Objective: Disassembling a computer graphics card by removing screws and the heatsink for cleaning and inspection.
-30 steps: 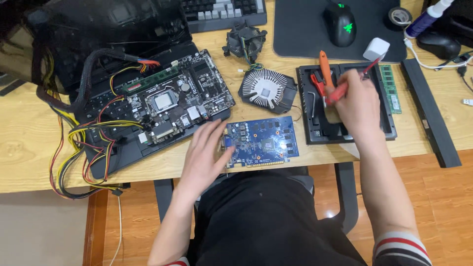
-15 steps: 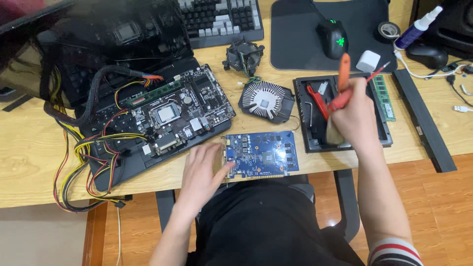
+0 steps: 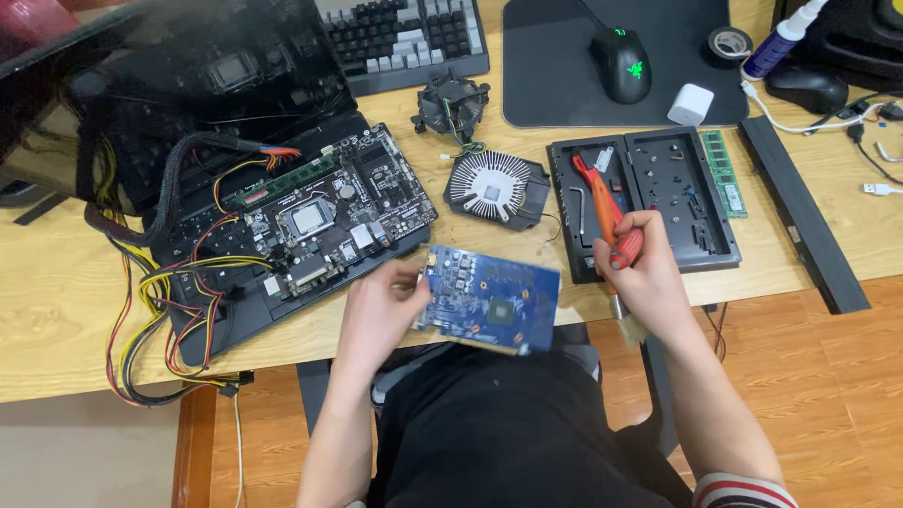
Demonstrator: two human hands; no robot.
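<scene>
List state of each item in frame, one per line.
left hand: grips blue circuit card
blue circuit card: lifted off desk, tilted
right hand: holds red-handled brush
red-handled brush: bristles down, off desk edge
mouse: lit green
tool case: open
heatsink fan: detached, on desk

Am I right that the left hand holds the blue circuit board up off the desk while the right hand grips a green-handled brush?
Not quite: the brush in the right hand has an orange-red handle, not green, as the head view shows. The rest stands: the left hand holds the blue circuit board up off the desk.
</scene>
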